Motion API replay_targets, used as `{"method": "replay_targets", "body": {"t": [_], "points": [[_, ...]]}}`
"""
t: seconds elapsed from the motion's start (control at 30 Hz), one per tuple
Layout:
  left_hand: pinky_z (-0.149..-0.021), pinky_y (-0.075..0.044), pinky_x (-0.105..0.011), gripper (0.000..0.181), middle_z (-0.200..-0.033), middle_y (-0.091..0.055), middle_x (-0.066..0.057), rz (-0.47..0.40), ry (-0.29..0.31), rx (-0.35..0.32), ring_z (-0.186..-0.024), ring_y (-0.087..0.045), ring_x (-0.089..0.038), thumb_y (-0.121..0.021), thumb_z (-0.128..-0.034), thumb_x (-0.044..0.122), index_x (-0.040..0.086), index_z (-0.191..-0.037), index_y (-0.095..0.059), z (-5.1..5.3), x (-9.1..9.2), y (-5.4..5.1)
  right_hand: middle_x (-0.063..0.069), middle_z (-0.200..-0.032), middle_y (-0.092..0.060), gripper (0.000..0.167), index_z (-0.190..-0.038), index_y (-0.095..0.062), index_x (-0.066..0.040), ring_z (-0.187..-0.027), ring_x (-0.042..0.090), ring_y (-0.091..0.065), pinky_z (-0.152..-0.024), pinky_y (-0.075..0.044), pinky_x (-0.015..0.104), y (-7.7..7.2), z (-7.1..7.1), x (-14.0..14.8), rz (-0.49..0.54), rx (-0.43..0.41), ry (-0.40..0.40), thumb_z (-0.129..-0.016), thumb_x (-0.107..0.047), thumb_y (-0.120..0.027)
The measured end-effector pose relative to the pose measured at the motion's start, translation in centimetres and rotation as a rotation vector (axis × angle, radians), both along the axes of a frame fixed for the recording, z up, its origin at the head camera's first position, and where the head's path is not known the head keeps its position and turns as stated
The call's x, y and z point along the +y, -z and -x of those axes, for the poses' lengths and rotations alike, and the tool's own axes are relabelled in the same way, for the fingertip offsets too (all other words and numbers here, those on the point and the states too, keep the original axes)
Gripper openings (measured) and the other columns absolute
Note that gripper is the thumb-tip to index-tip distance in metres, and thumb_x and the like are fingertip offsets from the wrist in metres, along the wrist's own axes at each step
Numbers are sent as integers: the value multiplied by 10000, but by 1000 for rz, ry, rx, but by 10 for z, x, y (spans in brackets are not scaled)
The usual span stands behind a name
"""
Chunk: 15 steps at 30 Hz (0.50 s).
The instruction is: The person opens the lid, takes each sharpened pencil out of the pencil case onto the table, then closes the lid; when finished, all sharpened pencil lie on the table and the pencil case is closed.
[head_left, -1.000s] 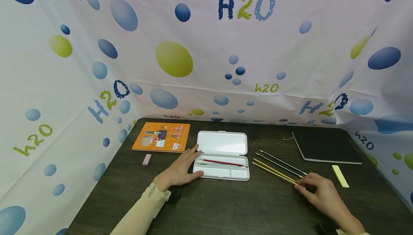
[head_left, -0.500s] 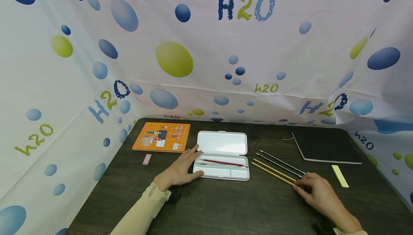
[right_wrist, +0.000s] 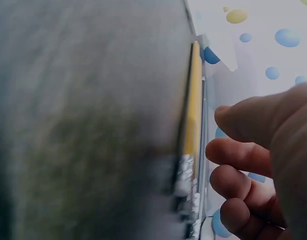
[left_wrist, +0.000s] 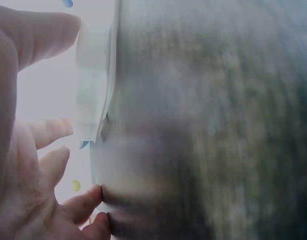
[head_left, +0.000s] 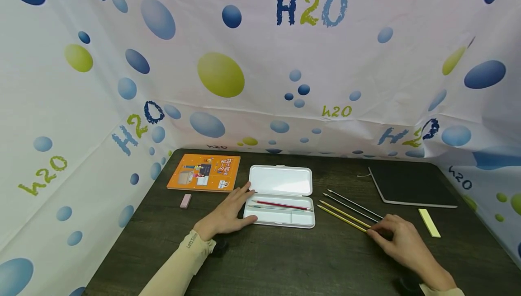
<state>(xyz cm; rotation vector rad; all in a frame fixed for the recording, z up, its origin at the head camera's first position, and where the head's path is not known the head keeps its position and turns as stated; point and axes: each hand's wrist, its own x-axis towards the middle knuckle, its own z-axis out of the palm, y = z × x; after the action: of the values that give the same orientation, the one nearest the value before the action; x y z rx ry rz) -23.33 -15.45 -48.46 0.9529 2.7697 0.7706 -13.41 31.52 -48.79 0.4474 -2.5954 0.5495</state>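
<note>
The left hand (head_left: 224,217) lies spread at the left side of an open white case (head_left: 281,180), its fingertips touching the edge. A red pencil (head_left: 281,204) and a greenish pencil (head_left: 268,207) lie inside the case. Right of it, two yellow pencils (head_left: 341,213) and two silvery pencils (head_left: 356,204) lie slanted on the table. The right hand (head_left: 404,244) is at their near ends, thumb and index finger bent over them. In the right wrist view, the right hand (right_wrist: 288,145) has loosely bent fingers beside a yellow pencil (right_wrist: 193,110), none visible between thumb and index finger.
An orange booklet (head_left: 205,172) lies at the back left, with a pink eraser (head_left: 185,201) in front of it. At the back right is a black notebook (head_left: 411,184), and a pale yellow strip (head_left: 429,223) lies in front of that.
The right hand has shifted slightly left and up along the pencils, and the near ends of the yellow pencils look more spread apart. The left hand has stayed still.
</note>
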Motion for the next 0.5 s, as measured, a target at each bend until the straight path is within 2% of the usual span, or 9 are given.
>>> {"method": "replay_targets", "body": {"t": [0.27, 0.5], "points": [[-1165, -211, -602, 785, -1662, -114, -99, 3, 1, -5, -1477, -155, -455, -613, -948, 520, 96, -1551, -341, 0, 1, -1, -222, -742, -531, 167, -764, -741, -256, -639, -35, -494, -530, -434, 238, -10, 12, -15, 12, -17, -43, -753, -150, -870], [-1162, -218, -604, 780, -1663, -113, -93, 6, -3, -6, -1477, -155, -454, -626, -948, 498, 96, -1552, -340, 0, 1, -1, -220, -749, -541, 141, -802, -752, -244, -658, 4, -511, -561, -436, 241, -15, 32, -50, 5, -30, -145, -776, -152, -855]]}}
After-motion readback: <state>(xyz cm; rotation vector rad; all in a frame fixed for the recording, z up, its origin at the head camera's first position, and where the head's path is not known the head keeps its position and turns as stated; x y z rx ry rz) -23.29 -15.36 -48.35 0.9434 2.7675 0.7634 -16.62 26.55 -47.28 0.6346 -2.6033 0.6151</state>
